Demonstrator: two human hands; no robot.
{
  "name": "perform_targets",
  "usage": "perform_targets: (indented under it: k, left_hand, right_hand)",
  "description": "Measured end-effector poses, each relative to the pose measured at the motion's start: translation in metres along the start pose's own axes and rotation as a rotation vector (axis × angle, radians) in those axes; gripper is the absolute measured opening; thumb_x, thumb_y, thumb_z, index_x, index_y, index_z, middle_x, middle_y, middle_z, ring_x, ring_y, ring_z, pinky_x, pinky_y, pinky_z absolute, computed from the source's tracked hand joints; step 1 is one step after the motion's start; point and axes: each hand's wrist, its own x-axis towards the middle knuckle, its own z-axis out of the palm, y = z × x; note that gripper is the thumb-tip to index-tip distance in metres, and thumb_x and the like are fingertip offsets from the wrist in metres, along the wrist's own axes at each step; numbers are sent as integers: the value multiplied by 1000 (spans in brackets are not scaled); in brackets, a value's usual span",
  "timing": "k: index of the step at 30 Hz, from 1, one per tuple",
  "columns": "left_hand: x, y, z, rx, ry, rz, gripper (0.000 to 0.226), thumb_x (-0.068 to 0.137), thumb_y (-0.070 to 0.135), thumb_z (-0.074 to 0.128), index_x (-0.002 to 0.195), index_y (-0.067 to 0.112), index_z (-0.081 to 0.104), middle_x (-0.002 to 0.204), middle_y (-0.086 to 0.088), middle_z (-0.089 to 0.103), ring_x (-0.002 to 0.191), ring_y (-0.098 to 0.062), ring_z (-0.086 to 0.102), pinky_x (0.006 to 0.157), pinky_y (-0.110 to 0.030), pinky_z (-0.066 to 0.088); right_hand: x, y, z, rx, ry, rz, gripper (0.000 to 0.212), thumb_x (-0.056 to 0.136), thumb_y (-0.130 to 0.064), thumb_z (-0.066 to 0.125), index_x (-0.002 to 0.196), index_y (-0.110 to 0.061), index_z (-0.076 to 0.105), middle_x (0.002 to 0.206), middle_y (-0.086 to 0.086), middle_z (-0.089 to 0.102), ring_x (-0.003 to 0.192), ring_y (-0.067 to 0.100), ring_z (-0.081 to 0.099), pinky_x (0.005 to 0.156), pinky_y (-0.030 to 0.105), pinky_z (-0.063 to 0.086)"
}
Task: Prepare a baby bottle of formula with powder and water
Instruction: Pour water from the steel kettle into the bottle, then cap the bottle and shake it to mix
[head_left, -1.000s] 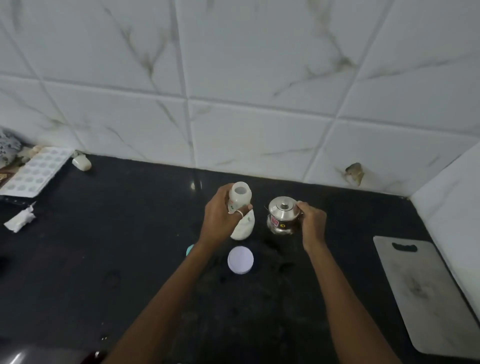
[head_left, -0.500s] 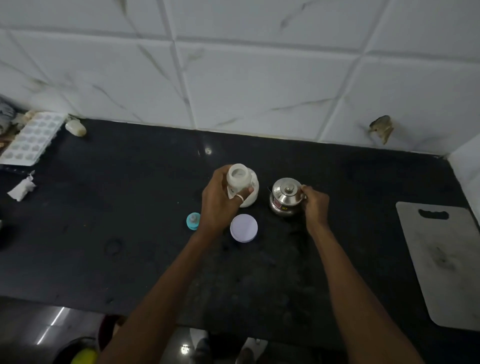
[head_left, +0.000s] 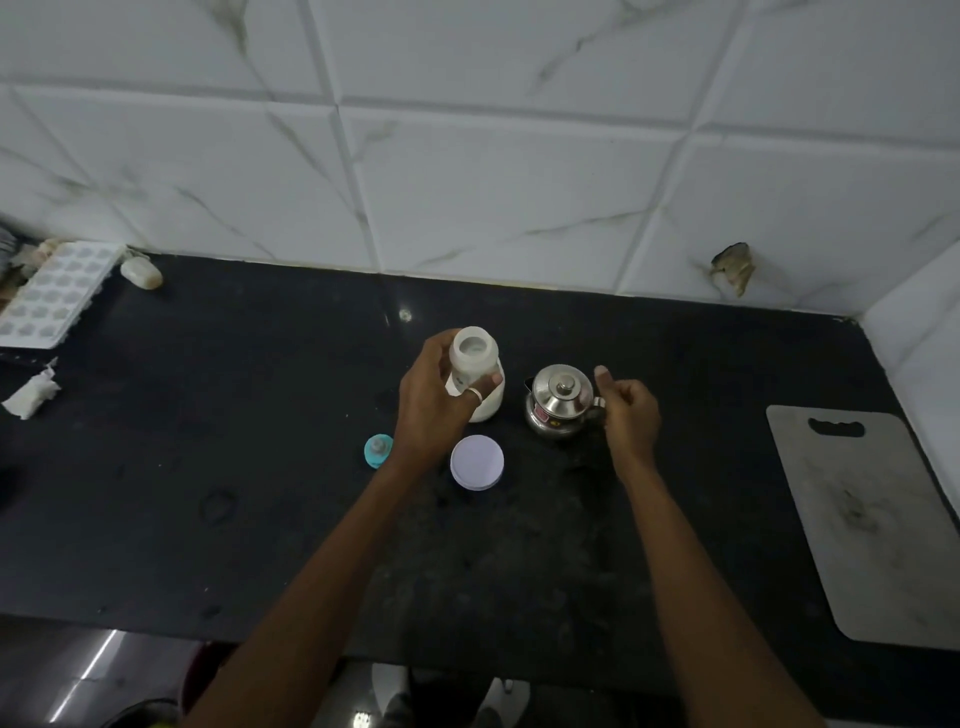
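My left hand is shut on a white baby bottle with an open mouth, holding it just above the black counter. A white jar stands right behind the bottle, mostly hidden by it and my fingers. Its round pale lid lies flat in front. A teal bottle teat cap sits left of my wrist. My right hand curls at the side handle of a small lidded steel pot, thumb raised.
A grey cutting board lies at the right end of the counter. At the far left are a white ice tray, a small white object and a crumpled tissue. A tiled wall backs the counter.
My view has tilted down, so the counter's front edge now shows. Both hands stay at the bottle and the pot; my right thumb has lifted off the pot.
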Motion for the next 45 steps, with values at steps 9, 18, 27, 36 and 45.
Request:
perform_targets:
  k: [9,18,27,36,45]
  left_hand:
    - [1,17,-31,-22,41,35,57,76,32,87,124,32,57,116,16,68,108,0,65,92,-26,56]
    - [-8,-15,-128,114,169,-2,56,76,27,85,125,28,56,113,18,66,106,0,64,87,-18,52]
    - [-39,-61,-170,121,211,-101,54,76,20,85,117,35,54,108,19,66,99,7,64,80,-11,52]
    - [-36,-71,-167,86,175,-136,52,76,18,86,119,26,58,108,12,68,99,4,65,77,-10,51]
    - [-28,-58,-163,101,131,-131,51,75,22,86,115,35,57,106,17,68,98,7,64,76,-10,49]
  right_hand:
    - [-47,-85,40,-225,93,-524,26,92,-44,66,84,-21,58,80,-3,62,73,12,61,67,32,50]
    - [-127,-99,150,-403,-355,-684,14,94,-35,63,98,-22,61,95,-6,64,84,10,62,75,37,55]
    - [-158,-40,192,-850,-856,-374,75,89,-32,75,152,-21,37,156,2,40,145,23,35,112,39,39]
    - [-152,-24,199,-935,-761,-454,59,93,-10,68,147,-21,48,152,1,46,141,21,41,112,34,38]
    - [-149,-36,193,-839,-714,-448,56,92,-17,69,144,-17,50,144,6,52,134,23,49,107,31,41]
